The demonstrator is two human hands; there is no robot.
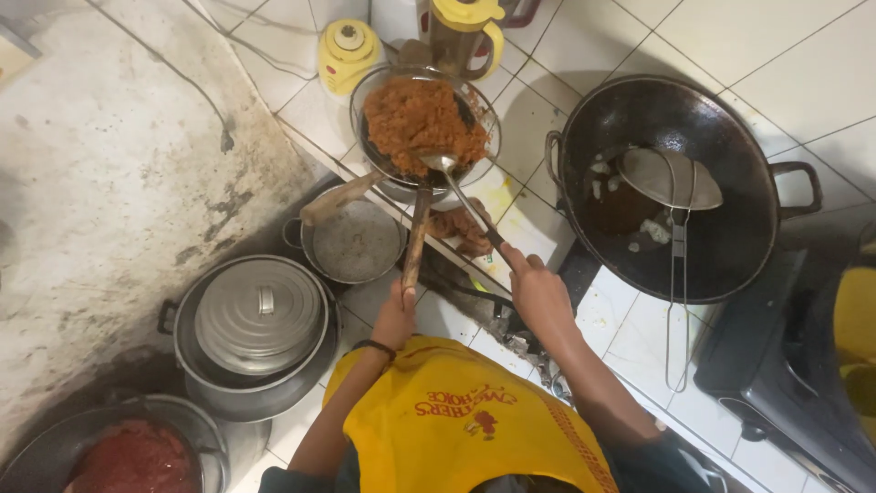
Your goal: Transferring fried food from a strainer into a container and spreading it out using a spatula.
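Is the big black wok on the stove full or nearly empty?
Nearly empty: the black wok shows mostly bare dark metal, with only a few pale scraps and a skimmer resting inside.

White tiled counter [748, 41]; black wok [730, 246]; yellow blender [461, 32].

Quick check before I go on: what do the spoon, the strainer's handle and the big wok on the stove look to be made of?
Spoon: shiny grey, likely steel; the right hand holds its dark, perhaps plastic, grip. Strainer handle in the left hand: brown and matte, apparently wood. Wok: black, dull, blackened metal, possibly iron or carbon steel.
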